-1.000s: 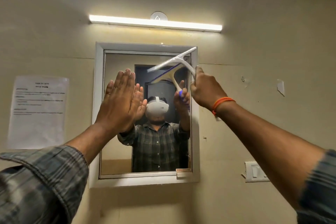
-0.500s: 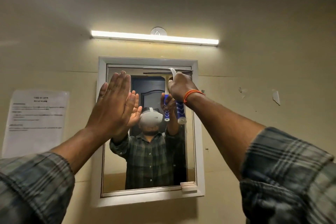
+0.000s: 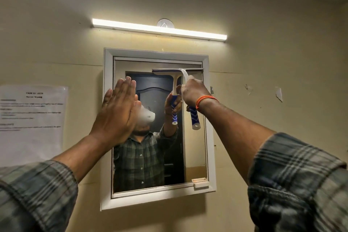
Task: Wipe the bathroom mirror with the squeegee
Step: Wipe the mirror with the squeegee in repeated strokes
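Observation:
A white-framed mirror hangs on the beige wall. My right hand grips a squeegee with a white and blue handle. Its blade lies flat and level against the glass near the mirror's top right edge. The handle's lower end sticks out below my fist. My left hand is held up flat with fingers together, in front of the mirror's left side; whether the palm touches the glass I cannot tell. The mirror reflects a person in a plaid shirt and a dark door.
A lit tube light runs above the mirror. A printed paper sheet is stuck to the wall at the left. Bits of torn tape mark the wall at the right.
The squeegee turned from tilted off the glass to level against the mirror's top, then slid slightly down. My left hand stayed raised. The view tilted upward.

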